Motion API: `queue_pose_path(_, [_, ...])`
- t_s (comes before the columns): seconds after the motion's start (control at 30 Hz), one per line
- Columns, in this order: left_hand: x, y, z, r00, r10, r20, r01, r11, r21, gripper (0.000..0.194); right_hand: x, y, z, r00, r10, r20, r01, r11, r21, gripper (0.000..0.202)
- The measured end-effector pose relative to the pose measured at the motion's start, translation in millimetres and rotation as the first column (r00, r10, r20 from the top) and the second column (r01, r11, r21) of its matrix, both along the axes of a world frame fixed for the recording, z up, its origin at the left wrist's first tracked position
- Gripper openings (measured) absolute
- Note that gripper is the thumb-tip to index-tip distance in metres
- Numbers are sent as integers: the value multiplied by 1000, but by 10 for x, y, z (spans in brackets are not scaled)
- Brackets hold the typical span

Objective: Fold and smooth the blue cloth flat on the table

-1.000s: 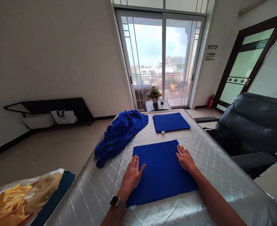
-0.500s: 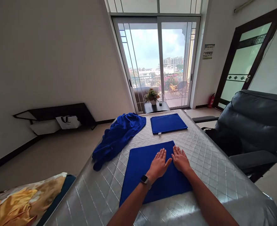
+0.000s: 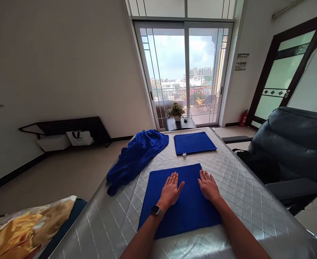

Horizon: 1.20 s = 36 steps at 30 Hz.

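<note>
The flat, rectangular royal-blue cloth (image 3: 188, 217) lies on a silver-grey, diamond-quilted cover (image 3: 112, 219), in front of the person. The left hand (image 3: 171, 190) is palm down over the middle of the cloth, fingers extended and close together, thumb set apart. A dark rectangular-faced watch (image 3: 155, 209) is worn on the left wrist. The right hand (image 3: 209, 185) is laid along the cloth's right edge, partly over the fabric and partly beyond it, fingers extended and slightly spread. Neither hand pinches fabric; the amount of pressure cannot be determined.

Beyond the cloth, apart from it, is a folded royal-blue fabric rectangle (image 3: 194, 142) with a small white label (image 3: 184, 155) at its near edge. Beyond and left of the cloth is a crumpled royal-blue fabric heap (image 3: 138, 158). Right of the cloth, well apart, stands a black padded armchair (image 3: 295, 144).
</note>
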State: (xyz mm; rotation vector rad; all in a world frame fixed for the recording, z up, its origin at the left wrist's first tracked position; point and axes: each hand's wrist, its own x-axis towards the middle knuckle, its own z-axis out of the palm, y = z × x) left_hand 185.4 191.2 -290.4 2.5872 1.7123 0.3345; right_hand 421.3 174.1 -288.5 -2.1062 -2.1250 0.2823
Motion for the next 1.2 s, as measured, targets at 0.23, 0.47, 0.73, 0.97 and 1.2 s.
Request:
queue_pose_path(0.23, [-1007, 120, -137, 984, 181, 4, -181, 983, 31, 80, -8, -18, -15, 998, -14, 55, 14, 1000, -4, 64])
queue_pose_path(0.47, [-1243, 129, -215, 974, 211, 86, -216, 975, 48, 84, 24, -13, -36, 993, -4, 119, 7, 1000, -20, 61])
queue_pose_path(0.73, [-1175, 66, -129, 965, 235, 114, -240, 970, 29, 88, -6, 34, 141, 983, 12, 184, -7, 1000, -26, 60])
queue_pose_path(0.97, [-1183, 56, -103, 966, 235, 105, -241, 970, 45, 88, -53, 428, 285, 983, 20, 180, -21, 1000, 2, 60])
queue_pose_path(1.2, [-1253, 122, -205, 971, 224, 88, -231, 969, 86, 83, -91, 486, 22, 995, -18, 100, 18, 1000, -3, 65])
